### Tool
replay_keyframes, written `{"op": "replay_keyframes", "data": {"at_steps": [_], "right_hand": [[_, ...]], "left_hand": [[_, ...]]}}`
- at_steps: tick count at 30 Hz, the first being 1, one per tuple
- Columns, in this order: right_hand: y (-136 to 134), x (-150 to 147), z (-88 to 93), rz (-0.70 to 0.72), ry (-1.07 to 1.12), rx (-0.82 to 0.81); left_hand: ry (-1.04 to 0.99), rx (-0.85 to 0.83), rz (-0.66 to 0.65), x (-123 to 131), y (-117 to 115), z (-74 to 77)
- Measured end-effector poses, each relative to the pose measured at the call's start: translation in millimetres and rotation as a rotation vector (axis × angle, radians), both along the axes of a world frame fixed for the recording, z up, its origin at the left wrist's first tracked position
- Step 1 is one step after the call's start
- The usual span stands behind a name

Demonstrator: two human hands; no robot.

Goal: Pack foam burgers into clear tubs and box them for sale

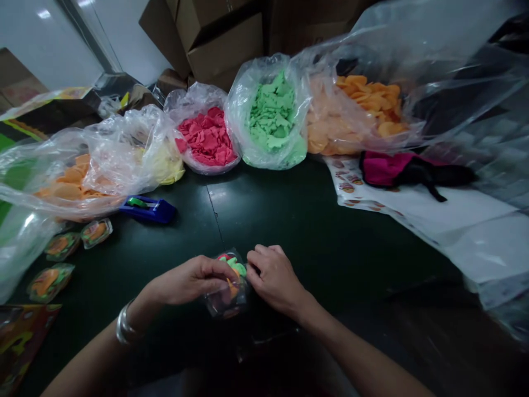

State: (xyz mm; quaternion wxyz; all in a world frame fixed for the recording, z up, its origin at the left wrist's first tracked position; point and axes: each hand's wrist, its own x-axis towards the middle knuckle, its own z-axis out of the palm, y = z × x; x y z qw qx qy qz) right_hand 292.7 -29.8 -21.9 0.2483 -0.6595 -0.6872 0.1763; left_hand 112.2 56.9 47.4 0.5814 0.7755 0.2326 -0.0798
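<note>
A small clear plastic box (215,306) stands on the dark table in front of me, its lid up. Red, light green and orange soft pieces (236,266) are in it. My left hand (202,278) reaches into the box from the left, thumb and fingers closed on an orange piece (232,289). At the box's right edge, my right hand (275,275) is closed, its curled fingers gripping the clear plastic; the fingertips are partly hidden.
Bags of red pieces (210,138), green pieces (273,113) and orange pieces (367,105) line the back. A blue tape dispenser (159,211) lies left, near several filled clear boxes (50,282). A pink-black pouch (384,168) rests on printed sheets (413,204) at right.
</note>
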Motion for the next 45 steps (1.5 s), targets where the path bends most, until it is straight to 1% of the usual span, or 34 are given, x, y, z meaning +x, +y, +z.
{"op": "replay_keyframes", "data": {"at_steps": [1, 3, 4, 5, 6, 7, 8, 10, 14, 16, 18, 20, 23, 26, 28, 31, 34, 37, 40, 42, 44, 45], "right_hand": [[0, -1, -1.7, -0.014, -0.005, 0.016], [-1, -4, -4.6, -0.023, -0.016, 0.058], [-2, -4, -5.7, -0.025, -0.02, 0.076], [-3, -5, -6.5, -0.027, -0.017, 0.086], [-3, -5, -7.1, -0.028, -0.01, 0.088], [-4, -5, -7.6, -0.03, -0.001, 0.085], [-4, -6, -8.0, -0.033, 0.008, 0.084], [-3, -6, -9.2, -0.047, 0.013, 0.096], [1, -4, -11.6, -0.143, 0.011, 0.161], [-2, -3, -11.8, -0.191, 0.061, 0.198], [-11, -4, -11.5, -0.208, 0.151, 0.239], [-27, -6, -11.4, -0.18, 0.27, 0.28], [-52, -12, -13.2, -0.086, 0.453, 0.328], [-65, -16, -17.2, -0.057, 0.559, 0.349], [-66, -16, -19.4, -0.056, 0.585, 0.339], [-62, -13, -20.1, -0.042, 0.562, 0.321], [-60, -13, -20.4, -0.037, 0.51, 0.339], [-60, -15, -21.5, -0.034, 0.519, 0.365], [-59, -15, -18.2, -0.054, 0.61, 0.309], [-61, -8, -12.1, -0.133, 0.691, 0.266], [-70, 4, -6.4, -0.225, 0.721, 0.214], [-79, 12, -5.3, -0.255, 0.705, 0.189]], "left_hand": [[0.009, 0.1, 0.034, 0, -3, -3.8], [-0.005, 0.426, 0.09, 1, -8, -11.4], [-0.033, 0.59, 0.074, 2, -8, -14.7], [-0.074, 0.721, 0.027, 4, -8, -17.6], [-0.116, 0.806, -0.035, 7, -8, -19.9], [-0.147, 0.846, -0.092, 9, -8, -21.6], [-0.159, 0.859, -0.133, 11, -8, -23.0], [-0.136, 0.859, -0.164, 14, -7, -24.4], [-0.077, 0.833, -0.155, 14, -8, -25.3], [-0.072, 0.823, -0.151, 13, -7, -26.1], [-0.075, 0.819, -0.158, 12, -7, -26.8], [-0.063, 0.81, -0.169, 12, -6, -26.1], [-0.022, 0.778, -0.186, 14, -4, -21.4], [-0.013, 0.769, -0.213, 18, -3, -17.3], [-0.031, 0.798, -0.243, 19, -3, -18.2], [-0.066, 0.884, -0.288, 18, -6, -25.0], [-0.097, 0.971, -0.261, 15, -9, -31.4], [-0.094, 0.99, -0.239, 15, -9, -30.7], [-0.07, 0.935, -0.27, 17, -6, -25.1], [-0.081, 0.85, -0.274, 16, -2, -22.2], [-0.158, 0.749, -0.227, 13, 3, -21.4], [-0.219, 0.713, -0.173, 10, 6, -21.6]]}}
